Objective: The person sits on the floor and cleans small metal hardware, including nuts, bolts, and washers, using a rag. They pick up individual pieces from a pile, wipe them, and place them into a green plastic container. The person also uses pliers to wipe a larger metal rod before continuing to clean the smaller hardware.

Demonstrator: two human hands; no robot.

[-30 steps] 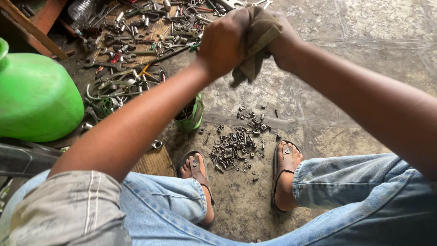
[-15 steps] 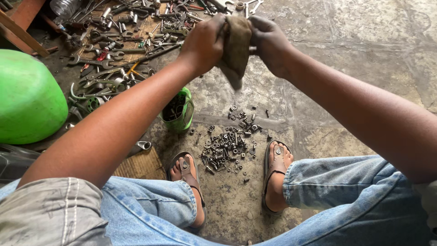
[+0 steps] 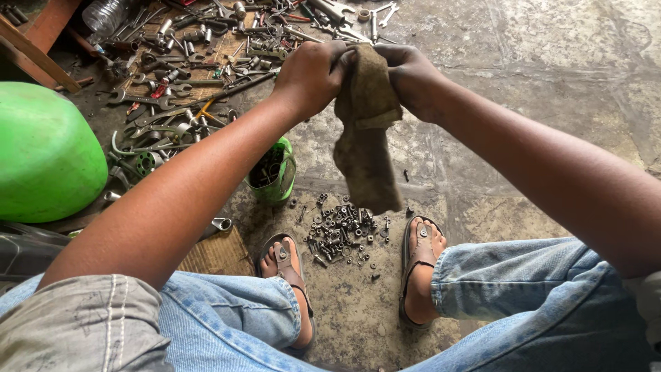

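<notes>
Around: a small green cup [image 3: 273, 172] stands on the floor at centre frame, below the left forearm, holding dark small parts; a heap of nuts and bolts [image 3: 341, 233] lies just beneath the hanging cloth, between two sandalled feet [image 3: 288, 265].
Upper left: spanners, sockets and other hand tools [image 3: 200, 62] are scattered over a woven mat, reaching the top edge; a clear plastic bottle [image 3: 103, 14] lies at the corner.
Left edge: a large rounded green plastic vessel [image 3: 41, 155] fills the middle left.
In the way: the two forearms cross the frame and hide part of the tool spread and floor.
Surface: a stained, cracked concrete floor [image 3: 551, 76], grey and blotchy, takes up the right half.
Bottom: knees in blue jeans [image 3: 523, 296] close the lower edge.
Cloth: a dirty brown rag [image 3: 368, 148], crumpled at the top and hanging limp, sits at upper centre.
Left hand [image 3: 310, 76]: grip clenched on the rag's top left edge.
Right hand [image 3: 413, 79]: grip pinching the rag's top right edge, just beside the left.
</notes>
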